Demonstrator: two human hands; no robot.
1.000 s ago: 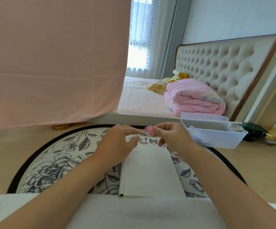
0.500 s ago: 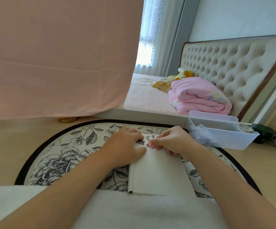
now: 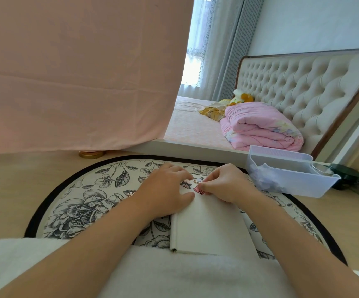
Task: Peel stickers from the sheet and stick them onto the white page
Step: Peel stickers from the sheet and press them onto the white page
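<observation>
Two hands met at the far end of the white paper page (image 3: 206, 224): the left hand (image 3: 165, 190) lay flat, holding nothing, while the right hand (image 3: 223, 183) pinched the small pink cartoon sticker (image 3: 198, 190), just left of its fingertips and nearer it.

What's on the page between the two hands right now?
In the head view, three stickers on the white page: a dark sticker by the left hand, a white dog sticker, and a pink sticker at the right hand.
</observation>
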